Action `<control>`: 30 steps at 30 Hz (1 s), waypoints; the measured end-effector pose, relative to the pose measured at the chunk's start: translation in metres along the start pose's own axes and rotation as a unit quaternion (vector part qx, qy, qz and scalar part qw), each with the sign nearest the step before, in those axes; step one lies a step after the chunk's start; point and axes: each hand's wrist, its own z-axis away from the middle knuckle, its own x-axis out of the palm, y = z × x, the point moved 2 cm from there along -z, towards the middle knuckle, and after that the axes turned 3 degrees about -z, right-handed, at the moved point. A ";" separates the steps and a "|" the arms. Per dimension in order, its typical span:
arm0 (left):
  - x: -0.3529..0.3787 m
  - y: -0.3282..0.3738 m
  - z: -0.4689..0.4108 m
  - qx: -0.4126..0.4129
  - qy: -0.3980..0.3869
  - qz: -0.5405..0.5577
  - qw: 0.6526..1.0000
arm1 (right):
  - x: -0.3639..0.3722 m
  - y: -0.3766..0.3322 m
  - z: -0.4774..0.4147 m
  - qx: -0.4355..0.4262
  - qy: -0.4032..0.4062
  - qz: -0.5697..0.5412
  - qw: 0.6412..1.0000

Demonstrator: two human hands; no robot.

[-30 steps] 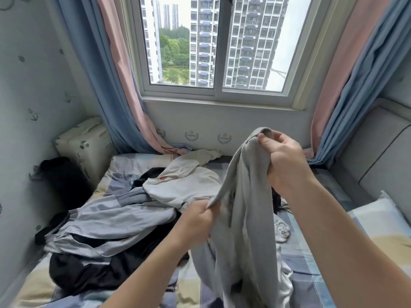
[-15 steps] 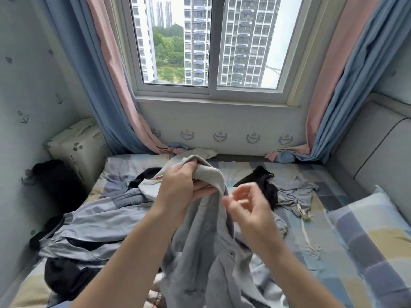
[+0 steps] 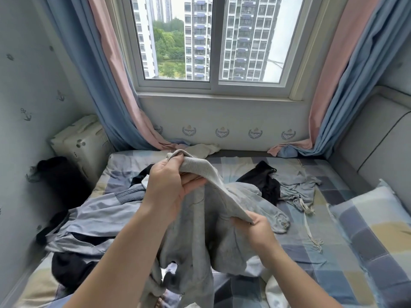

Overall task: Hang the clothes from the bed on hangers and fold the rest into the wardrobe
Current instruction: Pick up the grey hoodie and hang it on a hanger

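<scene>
The left hand [image 3: 169,185] grips the far, upper end of the ribbed band [image 3: 213,181] of a grey garment [image 3: 195,236], thumb pressed on top and fingers lying under the band. The right hand [image 3: 255,227] pinches the band's near, lower end between thumb and curled fingers. The band runs taut and slanted between them, high at the left, low at the right. The rest of the garment hangs below both hands in loose folds, its bottom down on the bed [image 3: 333,274] at the near edge of the view.

To the left, just beside the hanging cloth, lies a heap of pale blue-grey clothes [image 3: 97,210] with a dark garment [image 3: 73,267] under it, running out to the left wall. To the far right, apart from the hands, lie a black garment [image 3: 264,181] and, touching it, a light blue piece with drawstrings [image 3: 298,185]. A cream garment [image 3: 204,150] sits at the far edge of the bed, under the window [image 3: 211,85]. The checked sheet shows bare to the right of the right hand, up to the pillow [image 3: 373,218] and the padded headboard [image 3: 378,152].

Both forearms reach in from the near edge. The left is raised, its wrist bent; the right is lower, the back of the hand turned up.
</scene>
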 end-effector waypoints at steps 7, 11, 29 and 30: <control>-0.013 -0.023 -0.014 -0.036 0.028 -0.114 0.992 | -0.036 -0.044 0.003 -0.021 0.039 -0.094 0.995; -0.011 -0.043 -0.012 0.003 -0.046 -0.305 0.951 | -0.034 -0.078 0.011 -0.101 0.002 -0.036 0.994; 0.034 -0.071 0.027 0.075 -0.367 -0.368 0.851 | -0.032 -0.153 0.017 -0.235 -0.082 0.130 0.960; 0.035 -0.070 0.028 0.075 -0.365 -0.362 0.855 | -0.031 -0.151 0.017 -0.234 -0.074 0.105 0.964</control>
